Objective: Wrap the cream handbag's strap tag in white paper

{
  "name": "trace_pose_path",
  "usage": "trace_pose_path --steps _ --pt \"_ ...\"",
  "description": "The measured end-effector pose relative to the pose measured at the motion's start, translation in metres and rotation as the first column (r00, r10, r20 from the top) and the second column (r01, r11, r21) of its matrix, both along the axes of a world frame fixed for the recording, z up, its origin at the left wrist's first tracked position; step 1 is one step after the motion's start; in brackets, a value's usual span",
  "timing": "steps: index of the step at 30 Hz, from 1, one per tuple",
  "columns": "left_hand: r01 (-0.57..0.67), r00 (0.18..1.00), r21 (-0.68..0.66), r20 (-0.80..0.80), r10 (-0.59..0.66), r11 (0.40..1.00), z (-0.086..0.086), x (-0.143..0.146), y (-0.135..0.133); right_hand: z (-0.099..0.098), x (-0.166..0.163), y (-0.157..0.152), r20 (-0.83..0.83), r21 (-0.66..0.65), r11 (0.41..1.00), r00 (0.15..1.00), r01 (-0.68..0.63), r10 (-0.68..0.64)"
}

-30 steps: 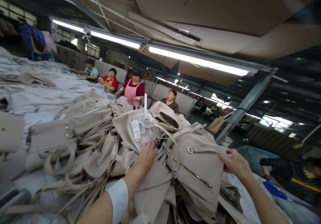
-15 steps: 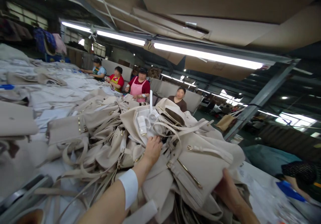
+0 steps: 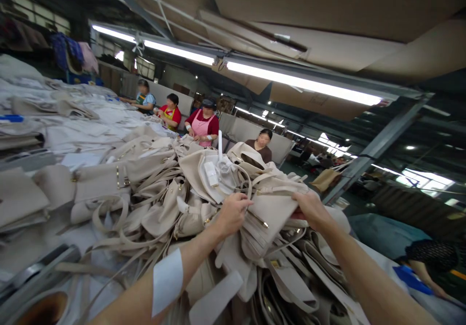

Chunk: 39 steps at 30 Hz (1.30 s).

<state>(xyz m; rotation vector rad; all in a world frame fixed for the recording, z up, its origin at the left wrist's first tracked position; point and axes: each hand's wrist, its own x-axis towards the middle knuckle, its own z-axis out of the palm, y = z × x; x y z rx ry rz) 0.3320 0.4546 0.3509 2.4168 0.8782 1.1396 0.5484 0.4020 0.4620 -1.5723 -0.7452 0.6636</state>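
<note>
A beige handbag (image 3: 276, 213) with a gold zipper is tilted on top of a heap of similar bags. My right hand (image 3: 311, 209) grips its right edge, thumb on top and fingers partly hidden underneath. My left hand (image 3: 233, 212) is closed at the bag's upper left side, its fingertips pinching near the strap. A white band is around my left forearm. Just beyond my left hand, another beige bag (image 3: 192, 170) holds white wrapping and a white packet (image 3: 211, 173).
More beige bags (image 3: 98, 184) and straps spread to the left over the table. A roll (image 3: 45, 308) lies at the lower left. Several co-workers stand or sit across the table, one in a pink apron (image 3: 200, 127). A metal post (image 3: 378, 140) rises at the right.
The handbag has been drawn up and away from me, uncovering more bags below it. My right hand moved up and left along its edge; my left hand shifted slightly right.
</note>
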Motion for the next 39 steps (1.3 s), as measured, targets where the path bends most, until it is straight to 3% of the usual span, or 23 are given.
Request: trace_pose_path --steps 3,7,12,22,30,35,39 --pt "0.167 0.946 -0.006 0.282 -0.159 0.986 0.016 -0.006 -0.021 0.025 -0.005 0.021 0.039 -0.088 0.996 0.999 -0.002 0.005" --pt "0.223 0.906 -0.04 0.377 -0.192 0.974 0.035 -0.019 -0.024 0.05 -0.017 0.048 0.045 -0.137 0.99 0.999 -0.021 0.028" --pt "0.267 0.852 -0.117 0.493 -0.177 0.957 0.047 -0.041 -0.014 0.064 -0.038 0.069 0.051 -0.173 0.981 0.994 -0.082 0.092" --pt "0.128 0.959 -0.154 0.271 -0.082 0.98 0.064 -0.065 0.007 0.083 -0.068 0.09 0.11 -0.224 0.966 0.981 -0.129 0.157" --pt "0.019 0.924 -0.157 0.381 0.043 0.987 0.061 -0.068 0.022 0.086 -0.086 0.104 0.157 -0.269 0.951 0.967 -0.152 0.199" --pt "-0.04 0.979 -0.16 0.191 0.07 0.986 0.067 -0.076 0.024 0.083 -0.091 0.104 0.162 -0.305 0.937 0.96 -0.171 0.228" --pt "-0.088 0.985 -0.102 0.138 0.101 0.991 0.068 -0.075 0.025 0.08 -0.087 0.102 0.16 -0.308 0.936 0.96 -0.172 0.229"
